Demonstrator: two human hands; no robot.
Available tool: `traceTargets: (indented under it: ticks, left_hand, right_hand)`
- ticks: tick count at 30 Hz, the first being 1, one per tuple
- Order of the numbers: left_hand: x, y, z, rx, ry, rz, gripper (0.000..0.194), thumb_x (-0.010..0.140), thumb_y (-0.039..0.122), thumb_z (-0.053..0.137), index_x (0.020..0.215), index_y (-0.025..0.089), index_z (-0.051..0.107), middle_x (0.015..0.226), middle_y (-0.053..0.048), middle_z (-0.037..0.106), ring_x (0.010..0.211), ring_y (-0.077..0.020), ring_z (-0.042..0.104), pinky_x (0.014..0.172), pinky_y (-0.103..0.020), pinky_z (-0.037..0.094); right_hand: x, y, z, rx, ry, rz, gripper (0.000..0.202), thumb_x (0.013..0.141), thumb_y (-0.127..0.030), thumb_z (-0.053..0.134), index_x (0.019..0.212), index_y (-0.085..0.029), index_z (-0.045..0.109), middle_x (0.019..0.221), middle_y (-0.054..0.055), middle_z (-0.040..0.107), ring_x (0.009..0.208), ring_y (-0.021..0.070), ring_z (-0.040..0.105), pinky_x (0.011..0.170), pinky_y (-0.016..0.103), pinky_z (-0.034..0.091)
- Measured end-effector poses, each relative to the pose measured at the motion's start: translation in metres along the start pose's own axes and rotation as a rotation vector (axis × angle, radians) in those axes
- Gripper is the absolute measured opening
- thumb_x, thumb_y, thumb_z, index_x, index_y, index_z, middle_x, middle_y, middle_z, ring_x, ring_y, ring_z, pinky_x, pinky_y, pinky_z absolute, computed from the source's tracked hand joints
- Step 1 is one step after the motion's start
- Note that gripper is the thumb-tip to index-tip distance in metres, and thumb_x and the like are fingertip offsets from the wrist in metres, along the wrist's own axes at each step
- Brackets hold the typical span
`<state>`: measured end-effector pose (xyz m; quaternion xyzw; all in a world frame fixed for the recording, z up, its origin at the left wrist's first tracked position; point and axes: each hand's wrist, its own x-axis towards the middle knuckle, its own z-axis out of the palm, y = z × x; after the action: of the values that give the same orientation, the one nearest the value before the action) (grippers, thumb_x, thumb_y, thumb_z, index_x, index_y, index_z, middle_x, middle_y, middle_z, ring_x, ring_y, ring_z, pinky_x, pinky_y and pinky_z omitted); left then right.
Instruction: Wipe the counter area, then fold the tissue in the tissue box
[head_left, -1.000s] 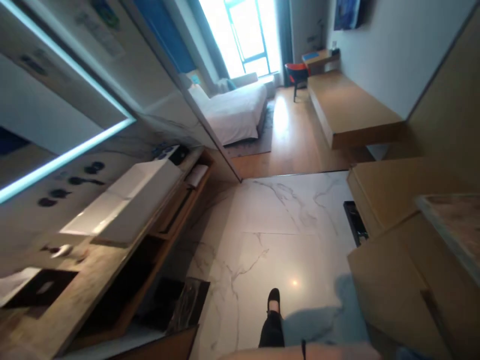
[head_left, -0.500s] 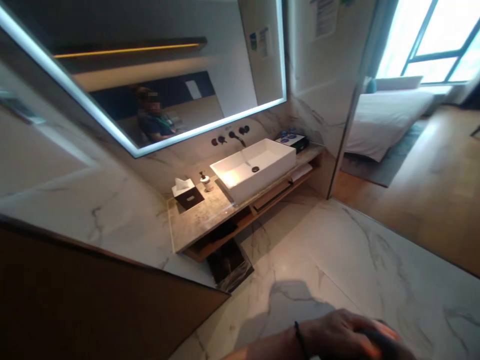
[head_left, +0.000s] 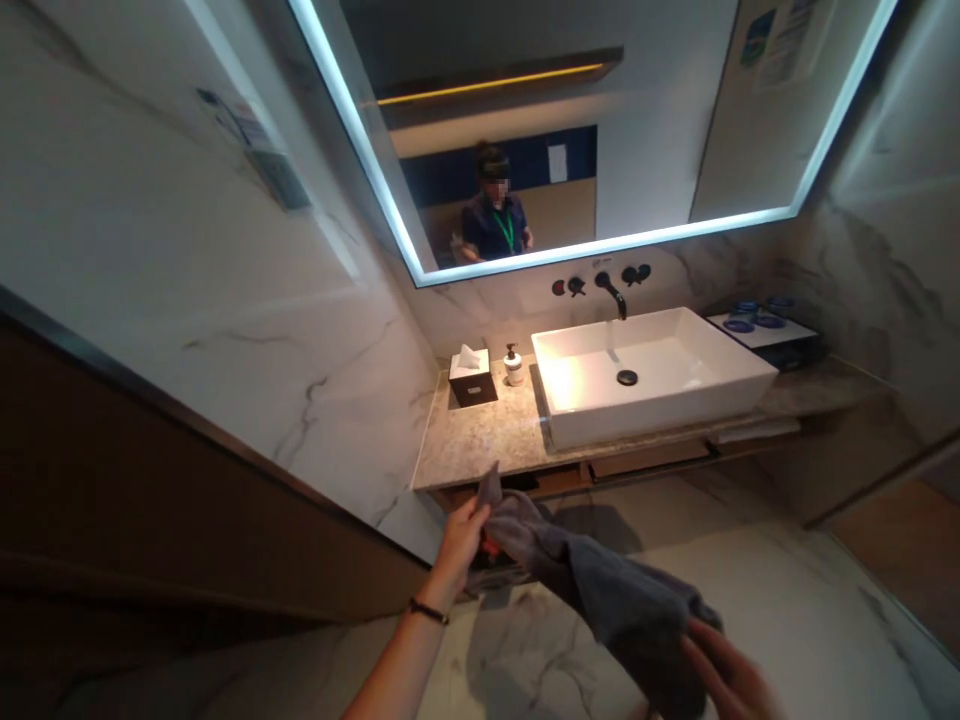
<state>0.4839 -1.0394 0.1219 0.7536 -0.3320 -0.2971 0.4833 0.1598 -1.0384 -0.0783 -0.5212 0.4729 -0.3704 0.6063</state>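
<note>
A: See that long, soft, grey cloth (head_left: 600,575)? What could go wrong with it?

B: The slack, I'd say. It sags between the two hands, so if one let go, that end could drop to the pale, dark-veined marble floor (head_left: 555,655).

A: And up by the surface, the beige mottled stone one (head_left: 480,440)?

B: A fast swing of the loose corner might knock the white bottle with the black pump (head_left: 513,366). (It's a slim little thing, and I wouldn't trust it to keep its feet.) The dark, cube-shaped tissue box with the white top (head_left: 472,378) is just beside it.

A: How is the cloth held?

B: The left hand (head_left: 454,535) has its grip closed on one end, thumb and fingers together, with a corner poking up past them. The right hand (head_left: 731,665) has its fingers pressed on the other end, lower down.

A: Firmly?

B: Closed on it, as far as I can make out; that hand is blurred and its thumb is hidden.

A: So the cloth runs slantwise from one grip to the other?

B: Yes, in front of the surface and nearer us than the white rectangular basin (head_left: 660,410). There's something red-orange (head_left: 491,545) by the left fingers, too unclear to name.
</note>
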Motion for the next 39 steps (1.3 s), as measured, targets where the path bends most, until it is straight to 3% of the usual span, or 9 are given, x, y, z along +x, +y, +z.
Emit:
traceTargets:
  ticks: [5,9,16,22,25,28,32,36,39]
  left_hand:
    - [0.043,0.086,-0.045,-0.215,0.397,0.190,0.046,0.062,0.041,0.076,0.093,0.009,0.063,0.069,-0.002,0.065,0.053,-0.0125,0.057,0.050,-0.023,0.046]
    - [0.074,0.120,-0.085,-0.279,0.465,0.340,0.060,0.083,0.034,0.063,0.135,0.013,0.043,0.103,-0.009,0.068,0.078,-0.0162,0.067,0.079,-0.034,0.056]
    - [0.179,0.034,-0.111,0.179,0.565,0.131,0.058,0.089,0.028,0.056,0.142,0.012,0.038,0.140,-0.019,0.050,0.119,-0.0248,0.058,0.105,-0.043,0.045]
    - [0.300,-0.058,-0.018,0.843,0.457,-0.039,0.084,0.073,0.040,0.071,0.143,0.007,0.040,0.155,-0.024,0.023,0.145,-0.0453,0.007,0.115,-0.066,0.006]
    - [0.316,-0.083,0.052,1.055,0.090,0.201,0.087,0.077,0.050,0.065,0.150,0.015,0.032,0.159,-0.017,0.010,0.146,-0.0420,0.000,0.118,-0.064,0.004]
    - [0.301,-0.095,0.069,1.032,-0.264,0.481,0.070,0.087,0.040,0.054,0.151,0.027,0.028,0.160,-0.008,0.011,0.148,-0.0330,0.006,0.121,-0.057,0.010]
    - [0.280,-0.091,-0.018,1.003,-0.420,0.458,0.070,0.082,0.023,0.054,0.147,0.039,0.032,0.158,0.005,0.023,0.148,-0.0248,0.015,0.123,-0.050,0.013]
    - [0.283,-0.067,-0.122,1.119,-0.063,-0.001,0.081,0.070,0.001,0.042,0.145,0.031,0.040,0.159,0.002,0.022,0.149,-0.0246,0.012,0.122,-0.052,0.014]
    - [0.294,-0.043,-0.143,1.050,0.104,-0.153,0.070,0.074,0.008,0.049,0.143,0.017,0.044,0.157,-0.009,0.027,0.147,-0.0296,0.017,0.121,-0.048,0.022]
  right_hand:
    - [0.101,-0.127,0.047,0.062,-0.277,-0.315,0.061,0.081,-0.061,0.051,0.117,-0.014,0.066,0.116,0.014,0.066,0.108,0.0292,0.063,0.096,0.041,0.053]
    - [0.148,-0.184,0.075,0.107,-0.510,-0.435,0.071,0.085,-0.052,0.050,0.142,-0.011,0.042,0.139,0.013,0.050,0.127,0.0259,0.049,0.110,0.044,0.039]
    - [0.229,-0.169,0.107,0.039,-0.748,-0.301,0.050,0.089,-0.054,0.049,0.117,-0.015,0.064,0.120,0.013,0.064,0.110,0.0262,0.061,0.101,0.040,0.048]
    - [0.335,-0.196,0.156,-0.058,-0.681,-0.133,0.068,0.078,-0.073,0.052,0.116,-0.018,0.064,0.115,0.011,0.067,0.110,0.0287,0.061,0.101,0.041,0.048]
    - [0.377,-0.226,0.185,-0.144,-0.660,-0.143,0.068,0.077,-0.074,0.052,0.115,-0.019,0.064,0.117,0.010,0.066,0.112,0.0277,0.060,0.103,0.040,0.046]
    - [0.410,-0.251,0.214,-0.178,-0.633,-0.129,0.072,0.075,-0.075,0.051,0.116,-0.017,0.063,0.119,0.012,0.065,0.113,0.0278,0.059,0.104,0.040,0.044]
    - [0.446,-0.276,0.252,-0.245,-0.594,-0.195,0.066,0.078,-0.071,0.048,0.114,-0.018,0.064,0.116,0.010,0.066,0.109,0.0270,0.061,0.099,0.039,0.046]
    - [0.472,-0.304,0.296,-0.325,-0.507,-0.367,0.054,0.085,-0.061,0.045,0.112,-0.019,0.064,0.107,0.007,0.069,0.091,0.0240,0.066,0.083,0.037,0.051]
    - [0.485,-0.322,0.330,-0.470,-0.387,-0.556,0.043,0.089,-0.051,0.048,0.107,-0.016,0.064,0.098,0.008,0.068,0.086,0.0241,0.064,0.081,0.038,0.049]
